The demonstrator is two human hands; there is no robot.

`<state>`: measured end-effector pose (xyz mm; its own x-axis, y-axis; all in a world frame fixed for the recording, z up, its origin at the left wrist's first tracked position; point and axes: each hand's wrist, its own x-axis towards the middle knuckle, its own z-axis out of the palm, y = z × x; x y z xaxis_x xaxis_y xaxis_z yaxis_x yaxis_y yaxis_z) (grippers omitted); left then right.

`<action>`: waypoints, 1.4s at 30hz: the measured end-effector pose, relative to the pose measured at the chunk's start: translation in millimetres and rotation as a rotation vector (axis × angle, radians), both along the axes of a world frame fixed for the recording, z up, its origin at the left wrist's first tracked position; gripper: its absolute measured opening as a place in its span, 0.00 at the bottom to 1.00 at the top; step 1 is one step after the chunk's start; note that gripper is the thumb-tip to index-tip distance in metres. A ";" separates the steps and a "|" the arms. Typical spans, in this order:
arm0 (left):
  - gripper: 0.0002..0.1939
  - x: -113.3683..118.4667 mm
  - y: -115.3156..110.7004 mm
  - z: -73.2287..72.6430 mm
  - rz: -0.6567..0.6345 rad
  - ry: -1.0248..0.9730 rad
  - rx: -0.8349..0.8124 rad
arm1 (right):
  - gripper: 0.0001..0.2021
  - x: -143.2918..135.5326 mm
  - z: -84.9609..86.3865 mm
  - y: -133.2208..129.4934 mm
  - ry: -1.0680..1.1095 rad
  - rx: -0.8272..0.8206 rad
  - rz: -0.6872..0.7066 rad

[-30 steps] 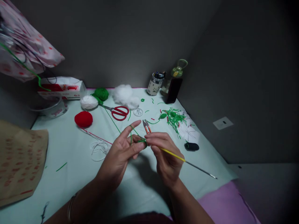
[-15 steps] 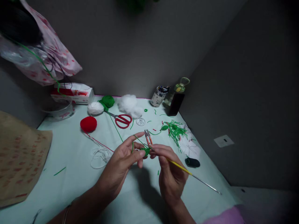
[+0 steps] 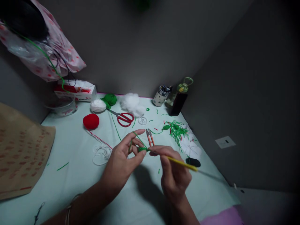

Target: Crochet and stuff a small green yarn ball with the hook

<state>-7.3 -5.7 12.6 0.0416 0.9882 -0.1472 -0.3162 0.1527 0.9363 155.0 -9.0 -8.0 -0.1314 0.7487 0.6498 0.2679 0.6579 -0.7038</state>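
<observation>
Between thumb and fingers, my left hand (image 3: 125, 161) pinches a small piece of green crochet work (image 3: 142, 149). Green yarn (image 3: 140, 139) loops over its raised index finger and runs down to the piece. My right hand (image 3: 174, 175) grips a crochet hook (image 3: 181, 162) with a yellow handle, its tip at the green piece and its silver rear end pointing right, blurred. The fingers hide the hook's tip. Just beyond both hands lie orange thread snips (image 3: 150, 137), blades pointing away.
Red-handled scissors (image 3: 125, 119), a red yarn ball (image 3: 91, 121), a white yarn ball (image 3: 98, 105), a green yarn ball (image 3: 110, 100) and white stuffing (image 3: 132, 104) lie behind. Green yarn scraps (image 3: 177, 131) are at right, near a bottle (image 3: 185, 86). A brown paper bag (image 3: 25, 153) stands left.
The hook's rear end has swung up and to the right. The green piece has turned in my left fingers and shows narrower. The whole view has shifted slightly.
</observation>
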 end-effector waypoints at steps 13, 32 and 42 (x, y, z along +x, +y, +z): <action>0.25 -2.9 2.6 0.5 -0.170 -0.326 -0.142 | 0.11 -5.6 6.4 12.8 0.358 -0.197 0.053; 0.17 1.2 4.3 -0.2 -0.149 -0.355 -0.123 | 0.09 -8.2 1.1 14.6 0.342 -0.254 0.037; 0.14 0.6 5.0 -1.7 -0.170 -0.289 -0.129 | 0.09 -2.3 2.5 18.9 0.583 -0.427 0.155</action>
